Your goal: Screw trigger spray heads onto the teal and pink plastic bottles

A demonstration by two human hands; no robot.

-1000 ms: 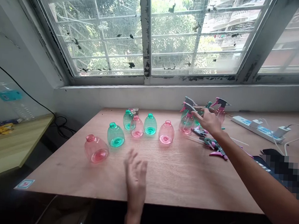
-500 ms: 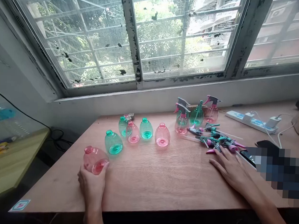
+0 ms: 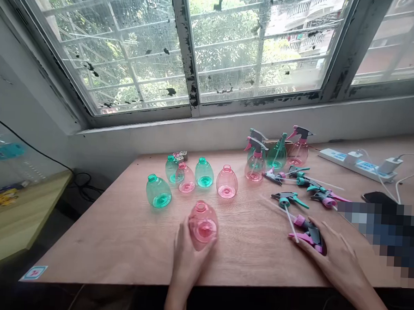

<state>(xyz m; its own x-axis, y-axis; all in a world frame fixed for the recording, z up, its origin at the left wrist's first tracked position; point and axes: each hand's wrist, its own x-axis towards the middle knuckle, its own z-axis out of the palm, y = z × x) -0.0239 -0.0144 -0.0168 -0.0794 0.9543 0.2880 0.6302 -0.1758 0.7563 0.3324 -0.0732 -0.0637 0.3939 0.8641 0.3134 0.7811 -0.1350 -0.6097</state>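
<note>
Here, pink bottle inside left grip

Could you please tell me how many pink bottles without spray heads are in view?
3: one pink bottle in the left hand, a second pink bottle among the green bottles, and a third pink bottle to their right.

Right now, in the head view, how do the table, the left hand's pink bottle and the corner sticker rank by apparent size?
Largest: table
Middle: pink bottle in the left hand
Smallest: corner sticker
</note>
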